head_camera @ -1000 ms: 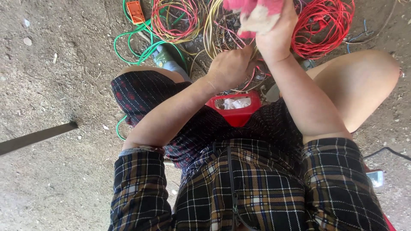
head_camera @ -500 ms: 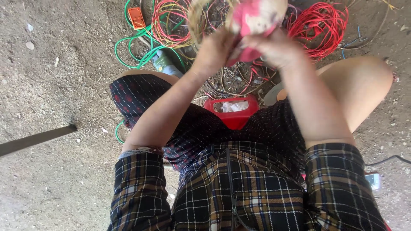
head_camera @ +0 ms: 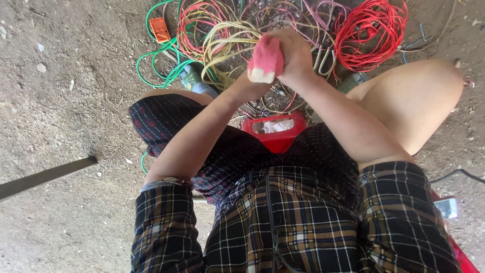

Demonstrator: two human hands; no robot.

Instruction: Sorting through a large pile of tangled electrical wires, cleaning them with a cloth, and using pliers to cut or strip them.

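A pink cloth piece with a white end, like a glove (head_camera: pixel 265 59), is held up in front of me over a heap of wires. My right hand (head_camera: pixel 298 53) is closed around its right side. My left hand (head_camera: pixel 241 87) shows only at the wrist. The pink piece covers its fingers, so I cannot tell whether they are inside it or behind it. Both forearms reach forward from plaid sleeves above my lap.
On the dirt ground lie a red wire coil (head_camera: pixel 371 30), green wire (head_camera: pixel 161 65), yellow wire (head_camera: pixel 222 45) and a small orange box (head_camera: pixel 160 29). A red container (head_camera: pixel 277 139) sits between my knees. A metal bar (head_camera: pixel 45 177) lies left, a phone (head_camera: pixel 445 207) right.
My right hand brought the pink piece down from the top of view. My left hand rose to meet it and is now covered by it.
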